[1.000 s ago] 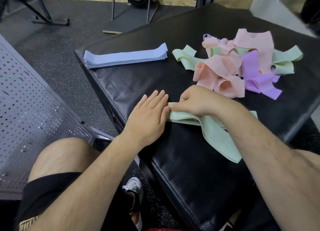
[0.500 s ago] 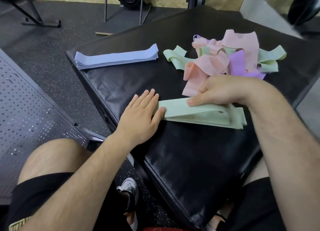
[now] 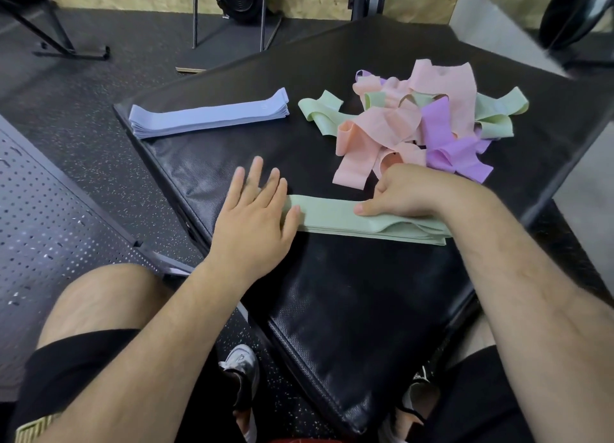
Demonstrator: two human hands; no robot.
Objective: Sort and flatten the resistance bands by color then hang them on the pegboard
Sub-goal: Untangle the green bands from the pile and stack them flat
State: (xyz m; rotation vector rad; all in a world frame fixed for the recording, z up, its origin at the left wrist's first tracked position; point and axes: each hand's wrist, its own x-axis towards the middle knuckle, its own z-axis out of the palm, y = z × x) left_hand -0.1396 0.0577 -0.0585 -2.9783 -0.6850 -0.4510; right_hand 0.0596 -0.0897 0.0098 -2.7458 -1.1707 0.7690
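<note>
The light green resistance band (image 3: 335, 215) lies flattened on the black padded platform (image 3: 332, 293), stretched between the two hands. The left hand (image 3: 255, 216) rests palm down at the band's left end, fingers straight and slightly spread, thumb touching the band's edge. The right hand (image 3: 408, 193) sits on the band further right, thumb laid flat on top and fingers curled at the far edge; I cannot tell whether they pinch it. Under the right wrist the band's layers bulge a little. Beyond the left hand lies a neat stack of blue bands (image 3: 209, 115). Just beyond the right hand is a tangled pile of pink, purple and green bands (image 3: 415, 127). The pegboard (image 3: 50, 226) lies left of the left hand.
</note>
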